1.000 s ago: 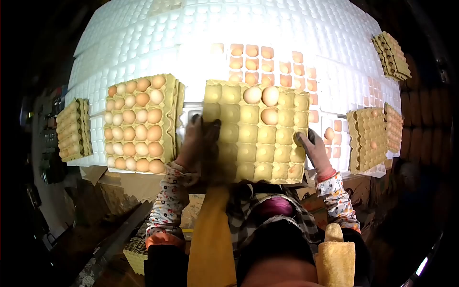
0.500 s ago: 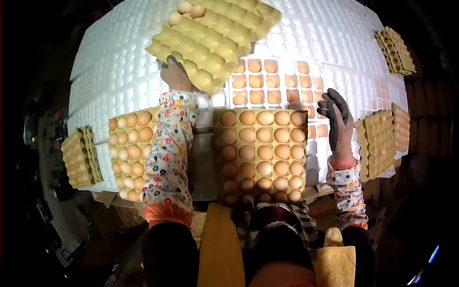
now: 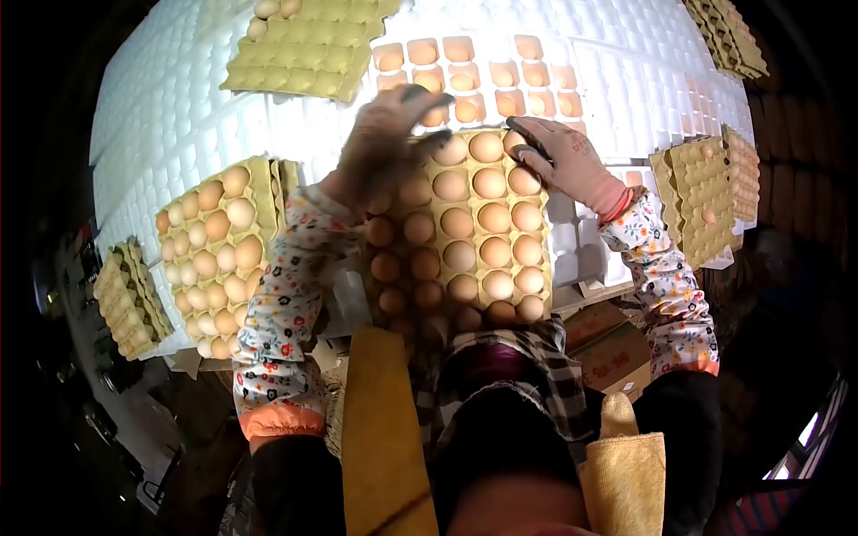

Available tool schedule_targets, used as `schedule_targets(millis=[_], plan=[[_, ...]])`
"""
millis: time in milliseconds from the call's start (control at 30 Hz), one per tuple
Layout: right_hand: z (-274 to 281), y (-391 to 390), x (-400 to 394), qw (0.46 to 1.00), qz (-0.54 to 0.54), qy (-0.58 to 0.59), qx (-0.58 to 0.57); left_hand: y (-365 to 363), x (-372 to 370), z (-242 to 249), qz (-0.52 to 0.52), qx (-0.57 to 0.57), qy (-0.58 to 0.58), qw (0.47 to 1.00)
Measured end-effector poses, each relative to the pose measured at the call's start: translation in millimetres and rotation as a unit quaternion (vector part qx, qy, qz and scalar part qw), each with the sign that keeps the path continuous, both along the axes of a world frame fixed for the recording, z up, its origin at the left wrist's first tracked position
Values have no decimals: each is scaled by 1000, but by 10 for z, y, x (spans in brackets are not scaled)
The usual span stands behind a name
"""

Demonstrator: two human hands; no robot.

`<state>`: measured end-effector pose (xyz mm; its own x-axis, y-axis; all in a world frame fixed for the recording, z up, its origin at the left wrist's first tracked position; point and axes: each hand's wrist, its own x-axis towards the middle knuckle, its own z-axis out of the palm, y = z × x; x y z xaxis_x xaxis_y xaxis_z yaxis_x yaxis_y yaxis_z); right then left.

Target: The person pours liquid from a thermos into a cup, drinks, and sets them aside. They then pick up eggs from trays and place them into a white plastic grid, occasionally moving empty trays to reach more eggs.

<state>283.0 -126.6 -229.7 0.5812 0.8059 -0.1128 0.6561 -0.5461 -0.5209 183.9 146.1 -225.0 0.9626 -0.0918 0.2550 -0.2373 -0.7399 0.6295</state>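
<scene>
- cardboard egg tray [image 3: 456,232], full of brown eggs [image 3: 459,256], sits dead centre in front of the person, on the lit white grid table [image 3: 179,116].
- left hand [image 3: 384,134] is gloved and blurred, at the tray's 11 o'clock corner, fingers spread and curled over the far-left eggs. looks like it rests on them; cannot tell if it actually grips anything.
- right hand [image 3: 563,161] is gloved, at the tray's 1 o'clock corner, palm down, fingers extended toward the far edge and touching the top-right eggs. open, not clamped on anything.
- both floral sleeves [image 3: 286,304] run down either side of the tray toward 6 o'clock.
- second tray [image 3: 214,255], also loaded with eggs, lies at 9 o'clock of the centre tray, just beside the left sleeve, tilted.
- nearly empty tray [image 3: 304,45] lies at 11 o'clock, well apart, with a couple of eggs at its far corner.
- loose eggs [image 3: 465,76] sit in the lit grid cells at 12 o'clock, just beyond the centre tray.
- stacked empty trays [image 3: 702,192] at 3 o'clock, near the right wrist; one egg visible on them.
- smaller tray stack [image 3: 125,295] at 9 o'clock, past the second tray, at the table edge.
- another tray stack [image 3: 728,36] at 1 o'clock, far corner.
</scene>
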Motion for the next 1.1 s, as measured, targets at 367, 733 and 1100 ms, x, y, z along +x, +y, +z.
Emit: schedule_targets(millis=[367,733,1100], plan=[[178,-399,-372,906,-238,329,122,-314,-131,105,124,-456,194,860],[237,-303,-341,737,-232,535,343,-455,-331,141,-86,207,142,964],[383,373,-182,994,-6,-78,-73,-679,-541,293,41,-52,162,985]])
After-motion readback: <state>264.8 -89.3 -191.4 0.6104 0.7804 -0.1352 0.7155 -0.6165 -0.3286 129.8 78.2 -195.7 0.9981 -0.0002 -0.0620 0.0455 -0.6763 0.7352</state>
